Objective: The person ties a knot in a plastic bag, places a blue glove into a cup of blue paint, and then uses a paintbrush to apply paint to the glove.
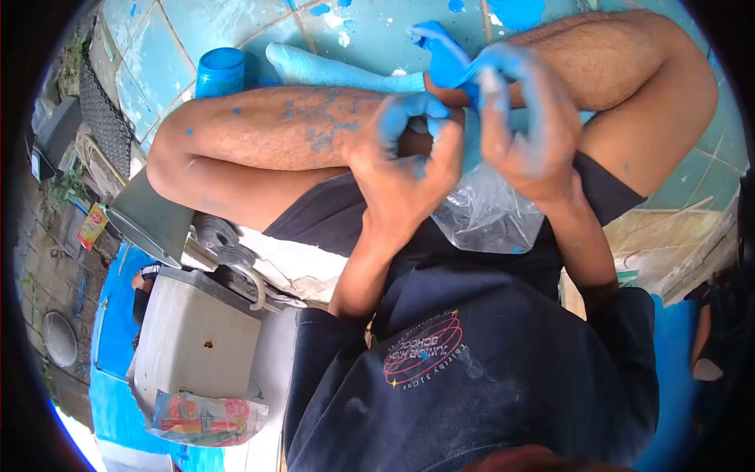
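Observation:
My left hand [409,153], stained blue, is curled into a pinch above my lap; something small and greyish shows between its fingers, too unclear to name. My right hand [528,130], also stained blue and smeared by motion, is closed beside it. A crumpled, limp blue piece [444,55] extends up and left from the right hand's fingers. Under the hands, a clear plastic bag [491,212] lies on my lap against the dark shorts.
A blue cup [221,72] stands by my left knee on the paint-spotted tiled floor [169,39]. My crossed legs surround the work area. To the left are a grey-green container [149,216], a whitish box [197,338] and a printed wrapper [208,417]. Part of another person shows far right.

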Available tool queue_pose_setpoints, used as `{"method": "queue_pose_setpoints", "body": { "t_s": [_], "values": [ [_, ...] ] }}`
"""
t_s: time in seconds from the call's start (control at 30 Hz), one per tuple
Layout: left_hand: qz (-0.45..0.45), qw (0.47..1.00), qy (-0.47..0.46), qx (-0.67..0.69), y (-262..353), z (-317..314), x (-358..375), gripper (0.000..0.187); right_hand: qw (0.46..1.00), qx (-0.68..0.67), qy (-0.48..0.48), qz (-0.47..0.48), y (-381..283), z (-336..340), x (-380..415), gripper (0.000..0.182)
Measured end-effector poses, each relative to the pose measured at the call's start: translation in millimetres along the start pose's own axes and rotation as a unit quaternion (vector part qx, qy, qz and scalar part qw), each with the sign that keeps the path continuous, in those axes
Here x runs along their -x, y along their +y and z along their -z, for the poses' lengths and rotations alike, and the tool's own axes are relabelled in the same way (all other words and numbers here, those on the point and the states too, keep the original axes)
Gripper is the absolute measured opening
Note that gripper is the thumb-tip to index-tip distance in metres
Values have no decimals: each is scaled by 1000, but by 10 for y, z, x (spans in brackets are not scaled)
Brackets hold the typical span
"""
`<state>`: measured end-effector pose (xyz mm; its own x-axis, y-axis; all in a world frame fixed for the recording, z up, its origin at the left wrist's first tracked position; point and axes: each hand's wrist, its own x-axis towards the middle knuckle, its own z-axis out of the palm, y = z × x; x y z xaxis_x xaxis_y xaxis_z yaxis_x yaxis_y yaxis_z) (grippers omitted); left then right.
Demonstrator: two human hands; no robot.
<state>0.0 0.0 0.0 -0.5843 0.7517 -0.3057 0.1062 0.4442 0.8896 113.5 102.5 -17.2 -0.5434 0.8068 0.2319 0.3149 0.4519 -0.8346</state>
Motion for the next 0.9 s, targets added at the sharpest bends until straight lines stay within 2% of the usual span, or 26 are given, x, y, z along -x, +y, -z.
{"method": "queue_pose_setpoints", "body": {
  "t_s": [0.03,0.1,0.17,0.2,0.23,0.3,0.33,0.47,0.57,0.63,0.67,0.7,0.77,0.83,0.9],
  "values": [
    [-34,999,0,-28,5,-6,-5,20,999,-2,24,-35,-9,21,-43,10],
    [-75,996,-2,-48,-12,-52,-62,20,998,-22,52,-28,11,37,-92,9],
    [-76,991,75,76,13,-84,-154,16,993,-92,-31,-64,-35,68,-72,8],
    [-98,991,68,64,79,-64,-183,14,994,-107,-24,-21,22,22,-55,13],
    [-99,991,69,64,109,-37,-216,14,994,-108,-25,-20,25,18,-44,13],
    [-203,978,-5,-41,132,13,-262,17,995,-93,-34,2,34,21,-27,15],
    [-216,975,16,-57,76,2,-260,18,996,-77,-36,8,56,19,-14,17],
    [-194,980,27,-14,106,-14,-182,16,996,-5,-38,79,25,67,-23,19],
    [-174,984,10,-46,169,-15,-141,13,996,26,-28,79,3,-7,74,20],
    [-53,997,16,61,102,-100,-142,12,996,75,18,55,-19,-107,116,21],
    [-76,995,31,49,80,-145,-181,13,996,80,30,32,2,-152,129,22],
    [-95,993,33,59,75,-171,-193,13,994,89,40,50,-10,-156,119,22],
    [-45,992,40,108,70,-208,-226,14,995,96,28,3,-45,-144,86,24],
    [-27,996,36,71,127,-156,-220,14,994,97,44,28,-50,-153,62,22],
    [-68,997,16,33,99,-108,-148,14,984,4,129,-126,-93,-141,-33,17]
  ]
}}
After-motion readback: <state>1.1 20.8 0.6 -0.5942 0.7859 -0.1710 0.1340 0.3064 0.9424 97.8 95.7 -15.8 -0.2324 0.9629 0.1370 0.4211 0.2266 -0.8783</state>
